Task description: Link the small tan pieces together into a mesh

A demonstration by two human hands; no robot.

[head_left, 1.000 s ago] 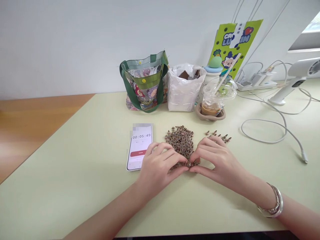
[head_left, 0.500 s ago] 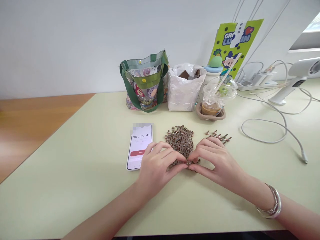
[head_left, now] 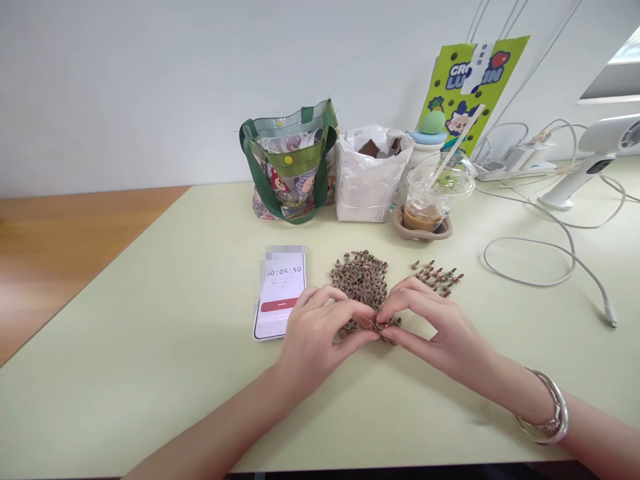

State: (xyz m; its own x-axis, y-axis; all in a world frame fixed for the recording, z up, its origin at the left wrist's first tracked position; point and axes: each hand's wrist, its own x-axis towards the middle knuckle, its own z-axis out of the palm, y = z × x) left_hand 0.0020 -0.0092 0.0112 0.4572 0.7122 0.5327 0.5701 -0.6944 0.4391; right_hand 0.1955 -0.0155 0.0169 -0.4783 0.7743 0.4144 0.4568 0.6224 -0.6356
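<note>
My left hand (head_left: 320,340) and right hand (head_left: 430,327) are together, fingertips pinching at the near edge of the heap of small metal fittings (head_left: 360,280) on the table (head_left: 150,333); a careless tug could scatter pieces toward the phone timer (head_left: 280,293).

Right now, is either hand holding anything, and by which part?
The left hand and right hand pinch at the pile of small metal rings; which ring, and what part, cannot be told.

Phone timer (head_left: 279,290) showing 00:05:50, green card (head_left: 473,93) reading "LU…IN"
</note>
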